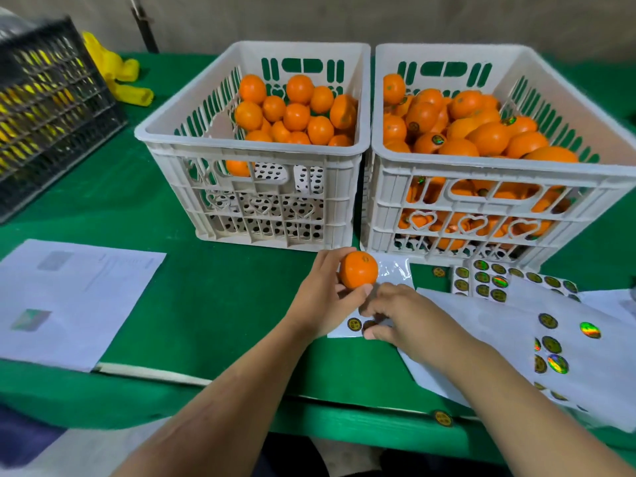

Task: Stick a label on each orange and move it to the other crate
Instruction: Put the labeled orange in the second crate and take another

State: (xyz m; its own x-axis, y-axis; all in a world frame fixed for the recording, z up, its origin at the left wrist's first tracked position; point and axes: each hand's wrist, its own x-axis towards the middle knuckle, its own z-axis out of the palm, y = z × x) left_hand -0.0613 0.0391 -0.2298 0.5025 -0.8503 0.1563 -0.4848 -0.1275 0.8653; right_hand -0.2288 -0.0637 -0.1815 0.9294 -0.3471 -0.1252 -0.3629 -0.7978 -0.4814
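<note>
Oranges are filling 2 white crates standing side by side on the green table (213, 304), and we are holding 1 orange (358, 269) just in front of them. Our left hand (321, 294) is gripping that orange from below and behind, fingers curled around it, thumb pressing near its lower edge. It is sitting above the table, close to the gap between the crates, with no label showing on the side facing us.

Our right hand (401, 316) is lying just beside the left one, its fingertips pinching at a small sticker sheet (347, 330) on the table. 1 round dark label (353, 324) is lying fully in view on that sheet, and a second one is partly covered by the fingers; we cannot tell whether it is lifting off the sheet.

In the left crate (253, 146) the oranges are looking bare and are sitting low. In the right crate (499, 153) they are piling higher, and several are carrying round labels.

More label sheets (537, 325) are spreading over the table to our right, some labels glinting holographic. White printed papers (75, 297) are lying at our left. A black crate (51, 108) and a yellow object (117, 74) are sitting at the far left.
</note>
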